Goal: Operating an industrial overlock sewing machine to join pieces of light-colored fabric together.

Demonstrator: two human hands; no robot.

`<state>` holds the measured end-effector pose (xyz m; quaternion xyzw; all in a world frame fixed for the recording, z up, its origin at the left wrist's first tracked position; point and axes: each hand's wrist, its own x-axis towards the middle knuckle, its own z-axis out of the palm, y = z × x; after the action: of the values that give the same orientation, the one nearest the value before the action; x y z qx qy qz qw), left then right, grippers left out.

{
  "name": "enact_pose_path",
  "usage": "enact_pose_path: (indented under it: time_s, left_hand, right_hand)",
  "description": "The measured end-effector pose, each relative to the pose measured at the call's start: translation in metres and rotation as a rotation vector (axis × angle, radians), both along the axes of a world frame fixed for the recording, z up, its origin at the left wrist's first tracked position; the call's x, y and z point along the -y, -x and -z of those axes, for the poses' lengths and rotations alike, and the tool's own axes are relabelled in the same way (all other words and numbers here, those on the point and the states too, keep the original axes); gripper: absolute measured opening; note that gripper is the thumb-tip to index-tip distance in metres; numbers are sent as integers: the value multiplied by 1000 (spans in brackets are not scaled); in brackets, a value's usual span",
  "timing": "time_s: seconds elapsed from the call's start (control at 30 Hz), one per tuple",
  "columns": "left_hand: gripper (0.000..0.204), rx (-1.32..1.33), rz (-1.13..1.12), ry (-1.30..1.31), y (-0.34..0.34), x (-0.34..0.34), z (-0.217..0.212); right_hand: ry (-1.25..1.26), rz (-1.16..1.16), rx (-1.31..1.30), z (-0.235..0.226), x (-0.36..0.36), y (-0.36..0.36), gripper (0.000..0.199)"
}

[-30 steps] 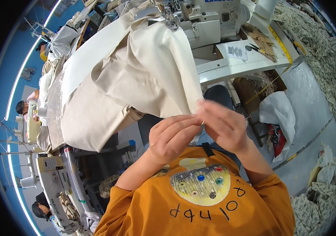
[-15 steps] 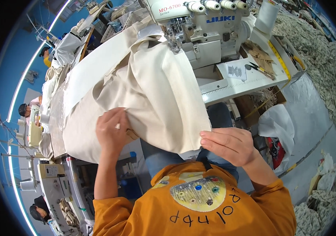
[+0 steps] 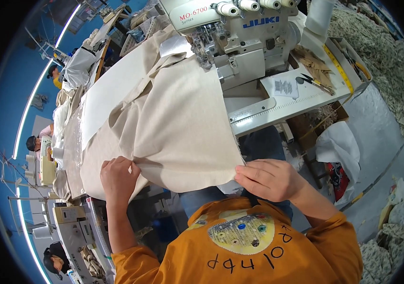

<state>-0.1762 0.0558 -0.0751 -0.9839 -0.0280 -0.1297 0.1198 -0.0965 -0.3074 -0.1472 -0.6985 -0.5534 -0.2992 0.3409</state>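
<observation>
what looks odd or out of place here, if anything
Nothing serious. The beige cloth looks slightly frayed along its edge near the right hand, which pinches its corner. The yellow tape measure droops over the edge of the white table, which looks untidy.

Head view: left fisheye of side-by-side pair, looking steeply down and ahead over wearer's orange shirt (image 3: 173,260). Close to left hand (image 3: 119,177) and right hand (image 3: 270,181), both below mid-frame. Sewing machine (image 3: 244,45) cut by top edge; blue wall (image 3: 8,104) far left, tilted.

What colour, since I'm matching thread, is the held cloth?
The cloth is beige, clearest in the head view.
</observation>
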Motion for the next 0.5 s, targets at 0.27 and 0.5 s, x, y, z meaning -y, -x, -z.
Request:
enact_pose_path:
  time_s: [0.27, 0.5]
  left_hand:
    - [9, 174, 12, -134, 2, 20, -34]
    - [18, 128, 122, 349, -15, 39, -38]
  right_hand:
    - [-53, 33, 138, -16, 14, 5, 15]
    - [42, 45, 77, -1, 6, -2, 11]
